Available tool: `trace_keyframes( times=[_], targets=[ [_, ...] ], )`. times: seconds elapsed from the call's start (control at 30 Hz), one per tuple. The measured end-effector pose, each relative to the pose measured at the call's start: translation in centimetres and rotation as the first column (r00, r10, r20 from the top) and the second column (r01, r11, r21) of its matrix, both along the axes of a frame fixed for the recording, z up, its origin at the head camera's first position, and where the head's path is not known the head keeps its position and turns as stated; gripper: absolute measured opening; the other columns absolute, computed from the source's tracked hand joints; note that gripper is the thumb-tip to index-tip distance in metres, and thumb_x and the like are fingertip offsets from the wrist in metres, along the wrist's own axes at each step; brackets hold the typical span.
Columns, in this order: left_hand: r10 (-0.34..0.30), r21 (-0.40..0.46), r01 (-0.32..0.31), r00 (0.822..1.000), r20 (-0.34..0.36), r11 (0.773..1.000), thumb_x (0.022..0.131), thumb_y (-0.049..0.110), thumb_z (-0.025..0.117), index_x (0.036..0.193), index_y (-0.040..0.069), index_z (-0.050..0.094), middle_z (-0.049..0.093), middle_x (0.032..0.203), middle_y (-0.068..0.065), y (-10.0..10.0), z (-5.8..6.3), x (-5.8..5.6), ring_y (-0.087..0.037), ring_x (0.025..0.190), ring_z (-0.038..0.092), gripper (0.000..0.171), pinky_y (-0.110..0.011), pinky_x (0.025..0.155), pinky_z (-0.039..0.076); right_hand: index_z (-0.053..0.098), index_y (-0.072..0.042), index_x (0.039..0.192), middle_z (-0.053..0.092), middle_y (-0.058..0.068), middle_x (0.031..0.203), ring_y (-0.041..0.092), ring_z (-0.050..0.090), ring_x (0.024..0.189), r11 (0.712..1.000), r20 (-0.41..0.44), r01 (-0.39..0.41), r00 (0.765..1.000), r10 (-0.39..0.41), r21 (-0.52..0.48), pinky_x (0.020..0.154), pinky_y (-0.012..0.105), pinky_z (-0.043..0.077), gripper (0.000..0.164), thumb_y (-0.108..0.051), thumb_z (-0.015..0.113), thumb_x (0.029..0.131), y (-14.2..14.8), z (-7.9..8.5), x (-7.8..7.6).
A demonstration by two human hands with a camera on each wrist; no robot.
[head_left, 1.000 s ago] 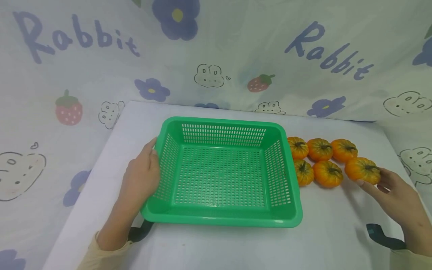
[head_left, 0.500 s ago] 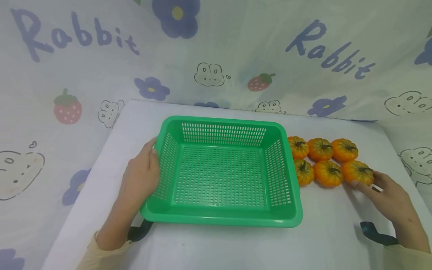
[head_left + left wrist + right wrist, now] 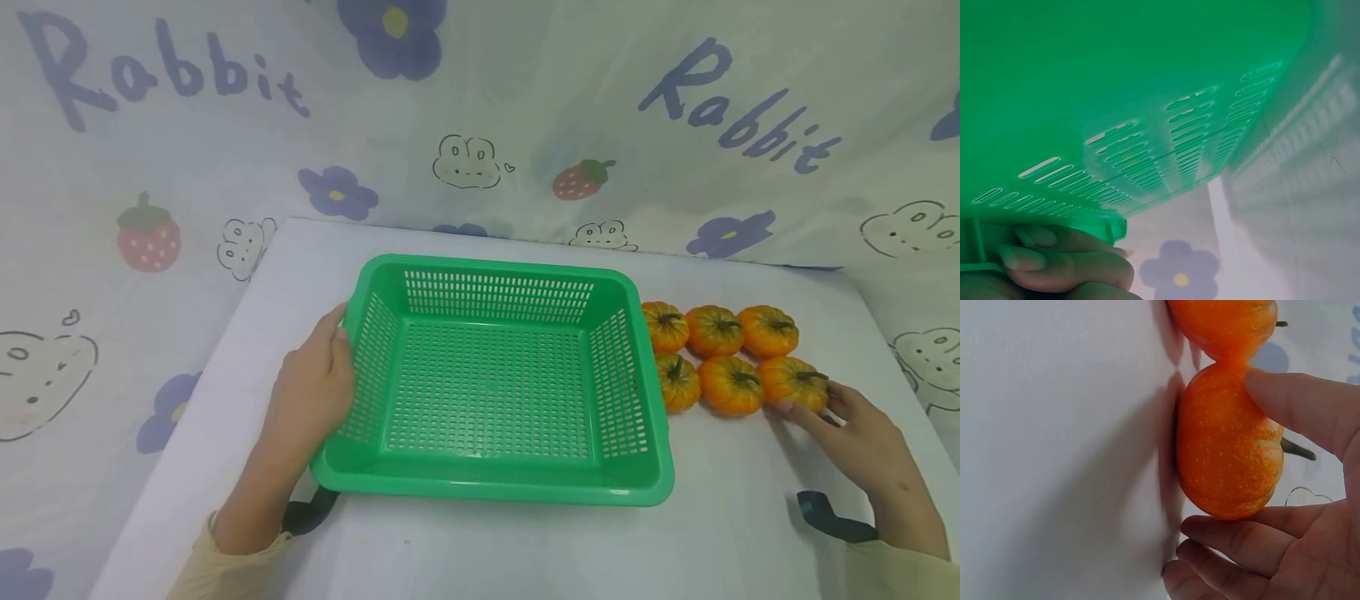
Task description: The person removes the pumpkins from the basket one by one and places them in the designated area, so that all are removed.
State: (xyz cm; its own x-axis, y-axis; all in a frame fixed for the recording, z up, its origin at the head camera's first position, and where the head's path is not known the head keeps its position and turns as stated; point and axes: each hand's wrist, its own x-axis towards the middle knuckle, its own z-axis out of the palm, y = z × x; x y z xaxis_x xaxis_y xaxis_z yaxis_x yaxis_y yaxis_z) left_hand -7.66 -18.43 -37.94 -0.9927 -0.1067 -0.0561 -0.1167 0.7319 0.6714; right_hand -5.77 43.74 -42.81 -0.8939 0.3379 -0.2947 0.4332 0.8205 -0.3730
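My left hand (image 3: 315,387) grips the left rim of a green plastic basket (image 3: 491,492) with slotted walls. Below that rim, its curled fingers (image 3: 1072,269) show in the left wrist view. Nothing lies inside the basket. On the right, my right hand (image 3: 862,433) holds a small orange pumpkin (image 3: 795,385) at the near right end of two rows. In the right wrist view the thumb (image 3: 1297,400) lies on one side of this pumpkin (image 3: 1229,444) and the fingers touch the opposite side. It sits on the table against its neighbour (image 3: 731,386).
Several more pumpkins (image 3: 715,331) stand in the two rows right of the basket, the leftmost partly hidden by its rim. A white cloth covers the table (image 3: 570,550). Behind it hangs a printed curtain (image 3: 525,100). A dark strap piece (image 3: 832,517) juts from the right wrist.
My right hand has moved left and brought its pumpkin against the near row. The left hand and the basket stay put. The head view has shifted slightly.
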Motion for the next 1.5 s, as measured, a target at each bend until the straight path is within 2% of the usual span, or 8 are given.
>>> trace_keyframes(
  times=[0.2, 0.37, 0.47, 0.67, 0.77, 0.97, 1.17, 1.5],
  targets=[
    [0.005, 0.006, -0.005, 1.0, -0.004, 1.0, 0.114, 0.037, 0.017, 0.168, 0.012, 0.022, 0.067, 0.109, -0.028, 0.1, 0.1, 0.1, -0.028, 0.069, 0.064, 0.06, -0.041, 0.058, 0.052, 0.007, 0.019, 0.157, 0.016, 0.049, 0.154, 0.07, 0.024, 0.136, 0.999, -0.018, 0.005, 1.0, -0.006, -0.041, 0.095, 0.082, 0.034, 0.114, -0.063, 0.061, 0.099, 0.0, -0.5, 0.3],
    [0.024, 0.024, -0.024, 1.0, 0.004, 0.999, 0.114, 0.037, 0.018, 0.168, 0.011, 0.019, 0.06, 0.131, -0.034, 0.2, 0.1, 0.2, -0.039, 0.092, 0.066, 0.06, -0.057, 0.079, 0.054, 0.004, 0.019, 0.157, 0.014, 0.049, 0.155, 0.07, 0.029, 0.134, 0.999, -0.034, -0.001, 0.999, -0.001, -0.054, 0.096, 0.081, 0.034, 0.114, -0.06, 0.063, 0.099, 0.0, -0.7, 0.6],
    [0.039, 0.051, -0.04, 0.999, 0.014, 0.998, 0.114, 0.039, 0.019, 0.169, 0.013, 0.017, 0.054, 0.142, -0.034, 0.1, 0.0, 0.2, -0.043, 0.106, 0.063, 0.061, -0.064, 0.089, 0.05, 0.003, 0.018, 0.157, 0.012, 0.048, 0.156, 0.069, 0.031, 0.134, 0.998, -0.041, 0.003, 0.999, -0.006, -0.059, 0.097, 0.08, 0.035, 0.115, -0.06, 0.063, 0.099, 0.0, -0.7, 0.7],
    [0.056, 0.129, -0.059, 0.998, 0.025, 0.99, 0.114, 0.04, 0.021, 0.169, 0.016, 0.017, 0.046, 0.153, -0.029, -0.3, -0.6, -0.3, -0.047, 0.13, 0.052, 0.061, -0.071, 0.102, 0.041, -0.001, 0.016, 0.158, 0.008, 0.045, 0.158, 0.067, 0.026, 0.139, 0.997, -0.029, 0.035, 0.999, -0.037, -0.074, 0.1, 0.079, 0.033, 0.118, -0.061, 0.065, 0.098, -0.3, -1.0, 0.7],
    [0.054, 0.156, -0.057, 0.998, 0.029, 0.986, 0.114, 0.04, 0.02, 0.169, 0.015, 0.018, 0.047, 0.152, -0.029, -0.4, -0.8, -0.5, -0.048, 0.131, 0.051, 0.061, -0.071, 0.101, 0.042, -0.001, 0.016, 0.158, 0.007, 0.045, 0.159, 0.066, 0.025, 0.139, 0.997, -0.036, 0.033, 0.999, -0.036, -0.066, 0.1, 0.078, 0.033, 0.118, -0.059, 0.066, 0.098, -0.4, -1.2, 0.8],
    [0.05, 0.17, -0.05, 0.999, 0.005, 0.984, 0.114, 0.039, 0.02, 0.168, 0.012, 0.021, 0.054, 0.139, -0.029, -0.3, -0.8, -0.7, -0.044, 0.118, 0.057, 0.061, -0.066, 0.095, 0.047, -0.001, 0.016, 0.158, 0.011, 0.045, 0.158, 0.067, 0.028, 0.138, 0.999, -0.058, 0.027, 0.998, -0.029, -0.038, 0.099, 0.078, 0.034, 0.118, -0.06, 0.066, 0.097, -0.2, -1.4, 1.0],
    [0.052, 0.183, -0.05, 0.999, -0.005, 0.982, 0.114, 0.04, 0.021, 0.168, 0.013, 0.021, 0.057, 0.13, -0.026, 0.0, -0.8, -1.1, -0.039, 0.107, 0.06, 0.06, -0.058, 0.087, 0.051, -0.002, 0.015, 0.159, 0.007, 0.044, 0.159, 0.067, 0.025, 0.139, 0.998, -0.022, 0.046, 0.999, -0.047, -0.03, 0.098, 0.079, 0.033, 0.126, -0.068, 0.066, 0.093, -0.1, -1.7, 1.0],
    [0.052, 0.181, -0.05, 0.999, -0.004, 0.982, 0.114, 0.037, 0.021, 0.168, 0.011, 0.021, 0.052, 0.142, -0.029, 0.0, -0.7, -2.0, -0.043, 0.118, 0.057, 0.06, -0.064, 0.094, 0.047, -0.002, 0.015, 0.159, 0.006, 0.043, 0.16, 0.067, 0.025, 0.138, 1.0, -0.026, 0.023, 0.999, -0.023, -0.014, 0.098, 0.081, 0.032, 0.124, -0.068, 0.064, 0.094, -0.4, -1.4, 1.1]
  ],
)
